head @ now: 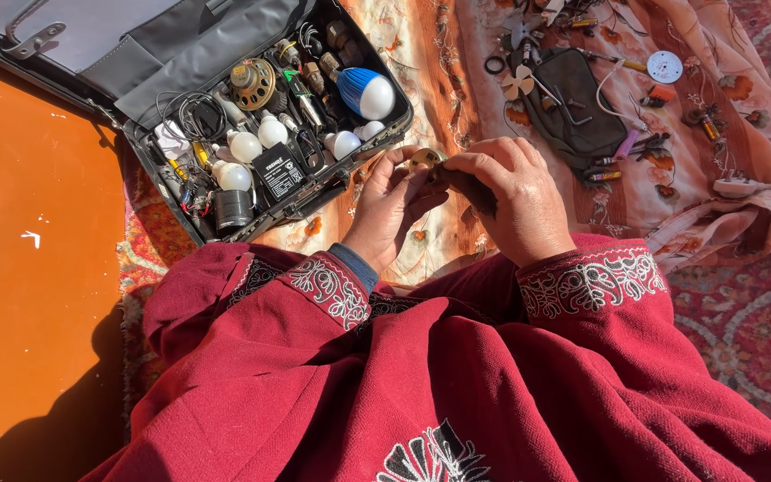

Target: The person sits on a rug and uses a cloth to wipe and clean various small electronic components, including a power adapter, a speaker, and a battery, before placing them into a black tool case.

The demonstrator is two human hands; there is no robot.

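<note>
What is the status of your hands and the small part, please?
Left hand and right hand both pinching small round part. Open case of bulbs just beyond. Nothing in the way.

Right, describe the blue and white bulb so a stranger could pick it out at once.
Start at the open black case lying on the patterned cloth in front of the person. Look to its far right corner, beyond the small round white bulbs. The blue and white bulb lies there on its side: the biggest bulb, and the only one with a blue body.

Orange floor (29,268), patterned red carpet (751,312), hard sunlight
</note>
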